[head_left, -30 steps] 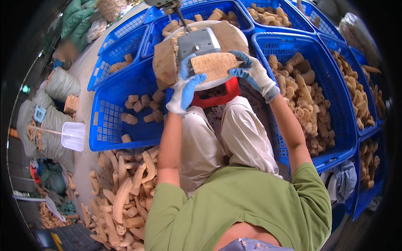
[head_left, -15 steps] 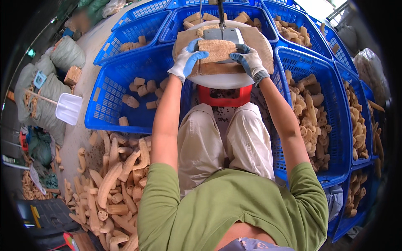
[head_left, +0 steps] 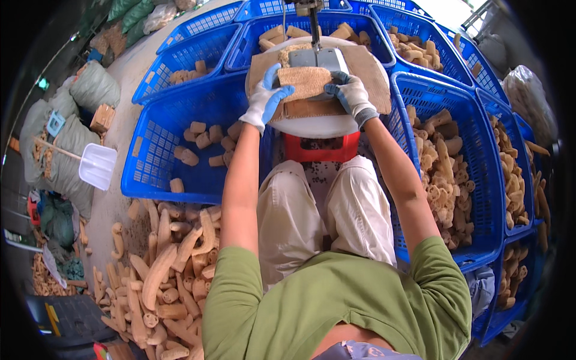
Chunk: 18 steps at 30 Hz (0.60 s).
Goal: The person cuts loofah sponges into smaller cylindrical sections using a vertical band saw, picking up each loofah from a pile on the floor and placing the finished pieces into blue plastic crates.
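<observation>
From my end I see a white shovel beside grey-green sacks along the left edge of the floor, and a translucent bag far right.

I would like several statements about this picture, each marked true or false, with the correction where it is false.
1. The left hand and right hand, in white-and-blue gloves, hold one rough tan fibrous piece. True.
2. The slotted plastic base below the round white worktop is green. False: the slotted plastic base below the round white worktop is red.
3. A white plastic shovel is at the picture's left side. True.
4. The large blue basket beside the right forearm holds green cloth. False: that large blue plastic basket holds many tan pieces.
5. A heap of long tan pieces lies to the person's left. True.
</observation>
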### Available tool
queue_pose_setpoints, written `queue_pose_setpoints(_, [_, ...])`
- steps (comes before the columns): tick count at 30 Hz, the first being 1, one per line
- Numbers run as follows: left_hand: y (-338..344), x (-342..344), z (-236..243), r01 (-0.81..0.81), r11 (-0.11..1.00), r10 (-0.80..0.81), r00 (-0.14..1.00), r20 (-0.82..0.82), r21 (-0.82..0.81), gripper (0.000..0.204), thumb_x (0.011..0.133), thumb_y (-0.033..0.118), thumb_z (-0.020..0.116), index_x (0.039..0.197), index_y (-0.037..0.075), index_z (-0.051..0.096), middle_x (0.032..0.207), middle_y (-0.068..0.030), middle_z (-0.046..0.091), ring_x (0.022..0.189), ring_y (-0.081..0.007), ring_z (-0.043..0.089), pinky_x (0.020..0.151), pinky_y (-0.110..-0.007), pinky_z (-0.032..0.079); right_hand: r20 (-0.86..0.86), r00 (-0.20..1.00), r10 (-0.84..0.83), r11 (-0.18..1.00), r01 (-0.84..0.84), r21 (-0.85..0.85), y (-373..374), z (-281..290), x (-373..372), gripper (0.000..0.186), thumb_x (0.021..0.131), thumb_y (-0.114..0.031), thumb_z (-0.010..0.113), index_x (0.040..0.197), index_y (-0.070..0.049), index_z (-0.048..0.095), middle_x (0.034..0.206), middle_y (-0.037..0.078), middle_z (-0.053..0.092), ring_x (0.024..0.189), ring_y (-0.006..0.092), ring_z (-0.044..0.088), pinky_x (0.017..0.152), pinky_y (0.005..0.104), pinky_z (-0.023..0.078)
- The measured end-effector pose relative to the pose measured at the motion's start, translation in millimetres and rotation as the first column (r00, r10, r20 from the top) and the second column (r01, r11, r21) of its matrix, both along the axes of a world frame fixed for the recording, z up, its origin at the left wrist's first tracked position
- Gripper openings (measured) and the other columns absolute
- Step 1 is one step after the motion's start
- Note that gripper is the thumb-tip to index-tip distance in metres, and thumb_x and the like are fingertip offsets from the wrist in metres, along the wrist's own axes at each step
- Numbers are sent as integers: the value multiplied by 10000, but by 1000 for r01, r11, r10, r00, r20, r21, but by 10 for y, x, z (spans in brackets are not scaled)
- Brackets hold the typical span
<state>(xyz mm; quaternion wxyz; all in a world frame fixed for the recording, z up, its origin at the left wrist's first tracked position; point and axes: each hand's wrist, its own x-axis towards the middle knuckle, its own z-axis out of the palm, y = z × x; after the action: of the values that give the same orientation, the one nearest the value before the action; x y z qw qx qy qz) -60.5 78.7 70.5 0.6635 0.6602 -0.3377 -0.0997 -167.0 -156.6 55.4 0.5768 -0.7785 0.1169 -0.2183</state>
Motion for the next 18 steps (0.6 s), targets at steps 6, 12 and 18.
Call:
queue_pose_setpoints(6, [-148, 152, -72, 7, 999, -4, 997, 75, -40, 758, 844, 110, 812, 1493, 56, 423, 1372, -95, 557, 1244, -179, 536, 1039, -306, 465, 13, 1000, -3, 1000, 3, 10, -157, -102, 176, 404, 806, -130, 809, 1181, -21, 706, 934, 76, 743, 792, 142, 681, 757, 294, 542])
queue_pose_setpoints(12, [-183, 190, -107, -8, 995, 12, 999, 39, -101, 726, 861, 77, 794, 1488, 84, 428, 1316, -74, 579, 1152, -143, 580, 953, -280, 526, -28, 999, -26, 999, 25, -37, -90, 41, 214, 365, 823, -50, 771, 1179, -5, 704, 921, 43, 734, 776, 99, 662, 732, 243, 540])
queue_pose_setpoints(18, [-267, 221, -120, -11, 995, 20, 996, 85, -100, 697, 876, 69, 773, 1475, 76, 418, 1312, -81, 587, 1163, -160, 585, 972, -299, 517, 52, 998, -18, 991, 11, 130, -167, -48, 321, 370, 794, -110, 797, 1135, 6, 710, 888, 91, 742, 735, 128, 670, 717, 282, 545])
